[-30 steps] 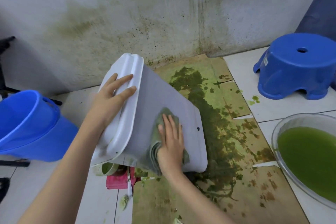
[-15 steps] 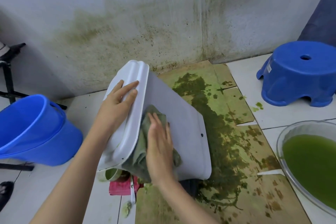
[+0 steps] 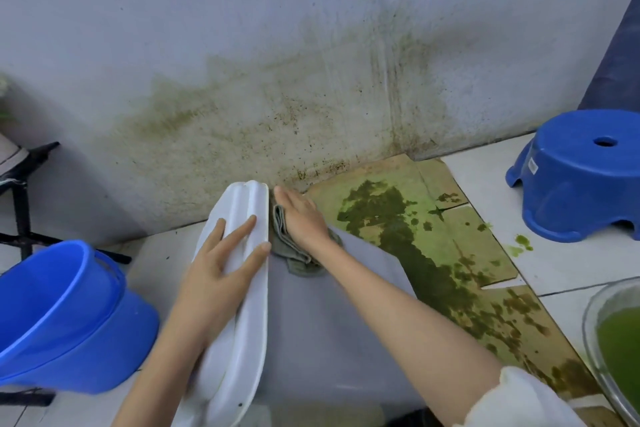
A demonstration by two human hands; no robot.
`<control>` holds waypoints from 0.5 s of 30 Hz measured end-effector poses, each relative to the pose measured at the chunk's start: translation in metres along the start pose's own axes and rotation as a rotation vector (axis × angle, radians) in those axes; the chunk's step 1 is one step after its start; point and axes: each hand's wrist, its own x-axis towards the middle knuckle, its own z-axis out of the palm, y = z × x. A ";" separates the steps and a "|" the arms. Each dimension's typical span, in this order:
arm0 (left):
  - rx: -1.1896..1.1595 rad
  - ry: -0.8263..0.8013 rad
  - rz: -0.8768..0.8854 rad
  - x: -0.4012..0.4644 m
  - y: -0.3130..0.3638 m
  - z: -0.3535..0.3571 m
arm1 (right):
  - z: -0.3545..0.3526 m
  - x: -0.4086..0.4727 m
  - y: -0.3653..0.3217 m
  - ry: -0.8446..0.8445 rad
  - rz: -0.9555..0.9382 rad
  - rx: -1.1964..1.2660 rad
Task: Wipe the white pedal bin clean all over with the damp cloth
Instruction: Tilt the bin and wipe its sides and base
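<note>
We tilt the bin (image 3: 322, 329) on the floor. Our left hand (image 3: 221, 274) lies flat on its lid (image 3: 244, 322), fingers (image 3: 239, 229) straight and spread; just right of them, our right hand (image 3: 301, 215) presses the cloth (image 3: 294, 253) flat-fingered against the bin's side.

We are down low in a wash corner of a home, we think. We see a white tiled floor (image 3: 491, 184), a wall (image 3: 277, 80) with green stains, a blue bucket (image 3: 62, 315), a blue plastic stool (image 3: 585, 170), wet cardboard (image 3: 433, 246) and a bowl of green water (image 3: 620, 336).
</note>
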 end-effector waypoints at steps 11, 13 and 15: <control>-0.011 -0.053 -0.007 -0.002 -0.008 -0.003 | -0.058 -0.029 0.183 0.285 0.643 0.010; 0.009 -0.071 0.017 0.003 -0.001 0.001 | -0.057 -0.054 0.188 0.325 0.671 0.099; 0.023 -0.069 0.035 0.004 0.003 0.005 | -0.051 -0.086 0.167 0.315 0.602 0.107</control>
